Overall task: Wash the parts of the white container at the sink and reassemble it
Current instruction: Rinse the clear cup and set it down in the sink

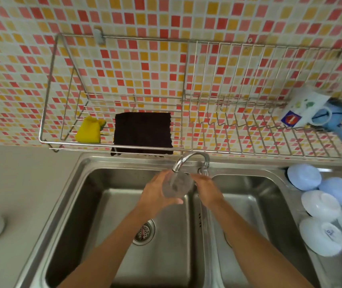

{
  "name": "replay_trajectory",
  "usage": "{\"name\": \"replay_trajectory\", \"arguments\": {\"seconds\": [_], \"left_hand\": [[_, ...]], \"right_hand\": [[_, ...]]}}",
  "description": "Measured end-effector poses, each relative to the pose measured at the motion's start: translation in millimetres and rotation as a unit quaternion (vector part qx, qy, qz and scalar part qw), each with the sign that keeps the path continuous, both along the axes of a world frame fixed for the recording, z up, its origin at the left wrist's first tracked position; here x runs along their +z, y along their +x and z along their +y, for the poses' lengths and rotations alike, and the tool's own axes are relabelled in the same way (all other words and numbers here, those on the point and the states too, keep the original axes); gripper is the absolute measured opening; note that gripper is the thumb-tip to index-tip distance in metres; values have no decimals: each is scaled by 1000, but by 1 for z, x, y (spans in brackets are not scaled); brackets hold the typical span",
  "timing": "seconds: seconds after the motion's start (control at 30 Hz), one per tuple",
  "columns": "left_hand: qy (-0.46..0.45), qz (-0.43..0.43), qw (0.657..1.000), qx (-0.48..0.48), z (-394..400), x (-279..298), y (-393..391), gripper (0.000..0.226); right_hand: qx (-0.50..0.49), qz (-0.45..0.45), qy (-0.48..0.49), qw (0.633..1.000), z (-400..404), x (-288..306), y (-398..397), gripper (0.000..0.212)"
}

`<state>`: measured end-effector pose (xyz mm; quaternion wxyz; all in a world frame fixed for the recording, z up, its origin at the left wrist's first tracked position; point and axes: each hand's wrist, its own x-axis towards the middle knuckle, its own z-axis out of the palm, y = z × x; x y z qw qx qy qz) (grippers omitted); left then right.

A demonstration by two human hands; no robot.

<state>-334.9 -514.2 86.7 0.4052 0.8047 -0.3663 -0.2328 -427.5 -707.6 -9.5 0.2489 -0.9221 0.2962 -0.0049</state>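
Left hand [155, 196] fingers wrap a blurred, seemingly clear container part [177, 186] under the faucet [188, 161]; right hand [207, 189] fingers touch its side.

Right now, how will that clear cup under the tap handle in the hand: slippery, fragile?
Likely slippery: the clear cup sits under the faucet with water running over it. Probably light, since the left hand carries it alone, fingers wrapped below. Glass or plastic, I cannot tell, so treat it as fragile over the steel sink.
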Motion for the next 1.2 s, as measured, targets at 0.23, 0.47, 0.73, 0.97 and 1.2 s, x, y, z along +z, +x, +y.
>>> {"name": "replay_trajectory", "arguments": {"seconds": [0.23,0.47,0.73,0.97,1.2], "left_hand": [[10,-6,999,31,1,-2,-2,91],[25,-10,999,40,8,1,-2,73],[65,6,998,6,10,-14,-13,77],[42,21,998,39,2,-10,-2,79],[28,18,999,41,8,-20,1,86]], "right_hand": [[11,-37,1,999,11,25,1,25],[-1,-34,-19,999,12,29,1,22],[-12,-43,-21,999,12,26,2,22],[-20,-66,-13,997,11,22,2,26],[-56,-85,-16,995,15,20,5,13]]}}
